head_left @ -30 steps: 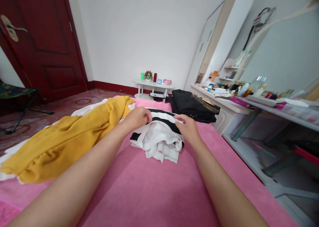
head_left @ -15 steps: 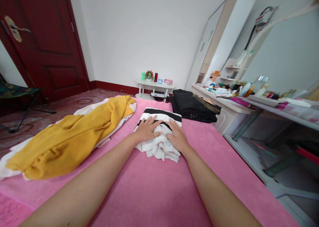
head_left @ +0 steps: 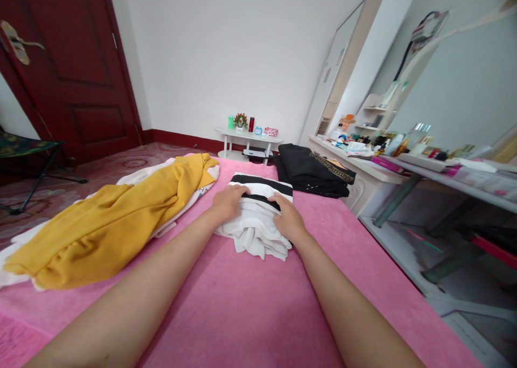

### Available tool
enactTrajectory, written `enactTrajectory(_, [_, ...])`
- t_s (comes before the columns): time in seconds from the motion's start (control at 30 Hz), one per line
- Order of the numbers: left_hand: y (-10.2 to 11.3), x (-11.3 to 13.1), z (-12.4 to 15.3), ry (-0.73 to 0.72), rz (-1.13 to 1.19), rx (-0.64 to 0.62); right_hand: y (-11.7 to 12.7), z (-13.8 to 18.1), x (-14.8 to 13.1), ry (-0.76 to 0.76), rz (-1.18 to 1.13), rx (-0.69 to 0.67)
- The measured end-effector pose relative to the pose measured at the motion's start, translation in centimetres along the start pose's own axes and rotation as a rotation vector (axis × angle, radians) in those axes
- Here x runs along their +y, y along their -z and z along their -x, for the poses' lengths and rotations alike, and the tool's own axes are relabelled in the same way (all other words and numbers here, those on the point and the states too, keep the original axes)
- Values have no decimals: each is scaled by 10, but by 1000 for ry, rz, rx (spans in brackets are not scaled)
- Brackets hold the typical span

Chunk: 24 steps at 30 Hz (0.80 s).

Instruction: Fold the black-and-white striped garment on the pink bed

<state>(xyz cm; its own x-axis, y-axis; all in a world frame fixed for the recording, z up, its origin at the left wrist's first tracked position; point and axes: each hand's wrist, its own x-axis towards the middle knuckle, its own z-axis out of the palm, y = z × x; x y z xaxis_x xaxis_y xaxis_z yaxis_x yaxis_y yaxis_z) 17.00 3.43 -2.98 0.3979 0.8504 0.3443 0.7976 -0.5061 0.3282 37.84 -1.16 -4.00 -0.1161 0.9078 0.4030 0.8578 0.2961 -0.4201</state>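
A folded white garment with black stripes (head_left: 258,221) lies on the pink bed cover (head_left: 238,309), its loose white end bunched toward me. My left hand (head_left: 228,202) grips its left edge, the thumb on top and the other fingers curled mostly out of sight. On the opposite edge, my right hand (head_left: 289,218) holds the cloth the same way, thumb across a black stripe. Off to the left, a yellow garment (head_left: 117,217) is spread over a white one (head_left: 18,249). Dark folded clothes (head_left: 309,171) are stacked just beyond my right hand.
A small white table (head_left: 246,136) with a plant and several small items stands by the wall. Along the right runs a dressing table (head_left: 359,160) crowded with bottles, beside a metal-legged desk (head_left: 398,201). A folding stool (head_left: 32,152) sits near the red door (head_left: 76,71).
Both hands have gone from lying spread flat on the striped garment to gripping its two side edges. The black stripe between them shows more fully. The view has shifted slightly.
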Motion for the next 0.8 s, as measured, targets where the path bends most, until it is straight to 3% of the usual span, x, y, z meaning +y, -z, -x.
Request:
enactTrajectory(0.17, [11,16,1,147,-93,44,2,2,-12,-4,74,46])
enactTrajectory(0.4, [2,27,5,179,-176,159,-2,5,-16,45,107,103])
enactTrajectory(0.53, [8,26,5,218,-211,66,7,6,-19,-34,216,43])
enactTrajectory(0.73, [49,42,2,157,-250,-210,33,1,-41,-167,340,-190])
enactTrajectory(0.8, [54,49,1,165,-191,-206,34,-2,-46,-167,293,-149])
